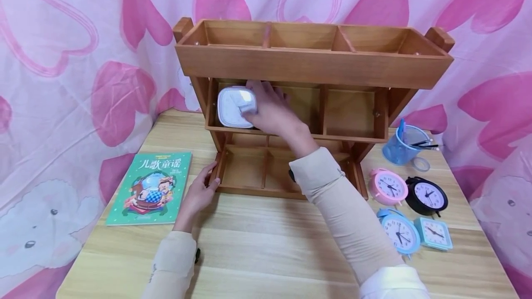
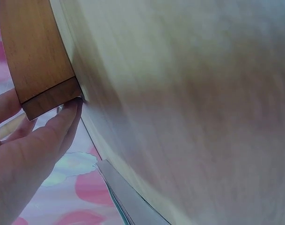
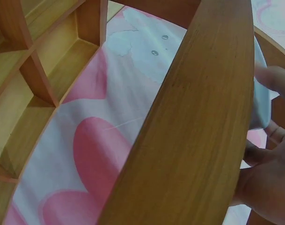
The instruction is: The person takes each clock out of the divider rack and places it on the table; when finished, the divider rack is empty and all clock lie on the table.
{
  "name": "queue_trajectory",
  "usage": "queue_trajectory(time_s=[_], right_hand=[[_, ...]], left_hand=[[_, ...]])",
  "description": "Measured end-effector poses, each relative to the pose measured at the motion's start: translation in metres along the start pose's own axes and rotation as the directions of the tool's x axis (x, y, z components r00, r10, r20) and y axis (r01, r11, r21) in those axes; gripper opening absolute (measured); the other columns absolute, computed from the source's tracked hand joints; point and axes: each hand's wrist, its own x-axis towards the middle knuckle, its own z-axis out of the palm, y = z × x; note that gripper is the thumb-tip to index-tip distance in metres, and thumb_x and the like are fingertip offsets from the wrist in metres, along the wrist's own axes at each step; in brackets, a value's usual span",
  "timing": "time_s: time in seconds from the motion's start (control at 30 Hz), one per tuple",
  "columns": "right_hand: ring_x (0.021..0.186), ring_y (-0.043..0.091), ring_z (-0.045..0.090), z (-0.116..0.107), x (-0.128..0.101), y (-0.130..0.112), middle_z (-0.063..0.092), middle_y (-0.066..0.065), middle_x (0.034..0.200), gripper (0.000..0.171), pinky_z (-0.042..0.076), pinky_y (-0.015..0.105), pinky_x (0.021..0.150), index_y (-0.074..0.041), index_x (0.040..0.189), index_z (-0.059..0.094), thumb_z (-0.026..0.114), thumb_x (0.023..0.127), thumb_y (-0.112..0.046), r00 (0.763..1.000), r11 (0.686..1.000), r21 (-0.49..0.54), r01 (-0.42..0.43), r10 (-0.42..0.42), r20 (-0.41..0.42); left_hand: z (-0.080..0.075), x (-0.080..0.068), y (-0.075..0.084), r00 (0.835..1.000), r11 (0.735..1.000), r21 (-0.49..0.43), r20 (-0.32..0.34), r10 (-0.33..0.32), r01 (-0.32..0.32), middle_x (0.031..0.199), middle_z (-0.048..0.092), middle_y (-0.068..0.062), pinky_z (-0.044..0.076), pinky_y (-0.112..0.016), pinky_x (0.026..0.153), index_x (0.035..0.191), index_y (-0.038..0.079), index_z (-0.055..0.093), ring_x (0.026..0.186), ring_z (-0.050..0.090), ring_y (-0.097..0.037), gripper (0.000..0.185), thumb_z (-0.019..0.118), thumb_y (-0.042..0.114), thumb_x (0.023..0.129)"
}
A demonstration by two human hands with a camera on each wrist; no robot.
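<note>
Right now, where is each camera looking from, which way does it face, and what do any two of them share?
Head: worn up high, facing forward and down at the wooden shelf on the table; both sleeves, the left hand and the right hand show.
Left wrist: low by the table, facing the shelf's foot; the left hand's fingers touch it.
Right wrist: behind the top rail, facing the white box that the right hand holds; its fingers show.
Shared: head and right wrist both see the white box; all see the shelf.

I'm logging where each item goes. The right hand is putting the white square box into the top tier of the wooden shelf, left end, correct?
Not the top tier. The head view shows the right hand holding the white square box in the middle tier of the wooden shelf, at its left end.
</note>
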Motion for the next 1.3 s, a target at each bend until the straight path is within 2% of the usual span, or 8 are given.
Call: queue_trajectory(time_s=[0.3,0.6,0.77,0.93,1.1,1.17,1.23,1.3], right_hand=[[0.106,0.014,0.052,0.003,-0.002,0.01,0.058,-0.003,0.119,0.037,0.041,0.035,0.091,-0.023,0.123,0.059,0.071,0.088,-0.025,0.988,0.952,0.298,0.072,-0.027,-0.155],[0.099,0.014,0.061,-0.006,-0.016,0.009,0.069,0.006,0.108,0.036,0.05,0.029,0.085,-0.008,0.117,0.067,0.076,0.084,-0.018,0.943,0.796,0.602,0.062,0.151,-0.297],[0.097,0.019,0.062,-0.018,-0.043,0.013,0.067,0.009,0.111,0.038,0.054,0.029,0.083,-0.007,0.121,0.065,0.075,0.086,-0.018,0.936,0.705,0.69,0.162,0.113,-0.335],[0.091,0.02,0.064,-0.024,-0.103,0.046,0.066,0.009,0.11,0.035,0.054,0.023,0.075,-0.005,0.121,0.065,0.072,0.087,-0.009,0.915,0.692,0.688,0.216,0.101,-0.39],[0.087,0.01,0.065,-0.033,-0.194,0.098,0.065,0.003,0.112,0.036,0.054,0.015,0.069,0.0,0.125,0.062,0.066,0.089,-0.001,0.877,0.718,0.694,0.052,0.299,-0.375],[0.087,0.005,0.065,-0.036,-0.23,0.122,0.066,-0.001,0.109,0.036,0.052,0.012,0.067,0.002,0.124,0.062,0.066,0.088,0.002,0.833,0.733,0.679,-0.04,0.4,-0.383],[0.082,0.003,0.065,-0.037,-0.267,0.146,0.067,-0.003,0.105,0.037,0.052,0.011,0.063,0.005,0.125,0.06,0.063,0.088,0.006,0.797,0.681,0.729,-0.072,0.479,-0.369],[0.084,0.0,0.065,-0.04,-0.303,0.169,0.07,-0.008,0.102,0.039,0.052,0.011,0.065,0.004,0.126,0.06,0.064,0.088,0.006,0.733,0.636,0.757,-0.15,0.585,-0.346]], left_hand=[[0.0,0.001,0.0,1.0,1.0,0.013,-0.007,0.027,-0.027,0.147,0.039,-0.024,0.031,-0.054,0.11,0.153,0.025,0.028,0.135,0.038,-0.039,0.055,0.047,0.018,0.102],[0.003,0.002,0.002,0.999,0.999,0.007,0.001,0.045,-0.045,0.148,0.039,-0.022,0.031,-0.052,0.111,0.152,0.025,0.029,0.136,0.038,-0.038,0.055,0.049,0.017,0.101],[0.002,0.003,0.004,1.0,1.0,-0.002,-0.01,0.029,-0.029,0.148,0.04,-0.022,0.031,-0.053,0.111,0.152,0.028,0.03,0.136,0.037,-0.037,0.055,0.048,0.018,0.102],[0.001,0.001,0.003,0.998,0.998,0.015,-0.02,0.055,-0.055,0.147,0.041,-0.022,0.032,-0.052,0.111,0.152,0.025,0.031,0.135,0.04,-0.038,0.055,0.049,0.017,0.101],[0.0,-0.005,0.003,0.998,0.997,0.057,-0.027,0.049,-0.047,0.151,0.037,-0.019,0.028,-0.052,0.112,0.152,0.025,0.03,0.137,0.035,-0.038,0.056,0.049,0.017,0.101],[0.001,-0.006,0.004,0.999,0.997,0.061,-0.025,0.043,-0.041,0.152,0.036,-0.02,0.028,-0.052,0.112,0.153,0.024,0.029,0.137,0.035,-0.038,0.056,0.048,0.016,0.101],[0.001,-0.006,0.005,0.999,0.997,0.061,-0.023,0.039,-0.038,0.151,0.036,-0.021,0.029,-0.052,0.112,0.153,0.023,0.029,0.137,0.036,-0.038,0.056,0.048,0.016,0.101],[0.001,-0.005,0.005,0.999,0.998,0.052,-0.015,0.03,-0.03,0.151,0.036,-0.022,0.03,-0.053,0.111,0.153,0.024,0.028,0.137,0.036,-0.038,0.056,0.047,0.017,0.101]])
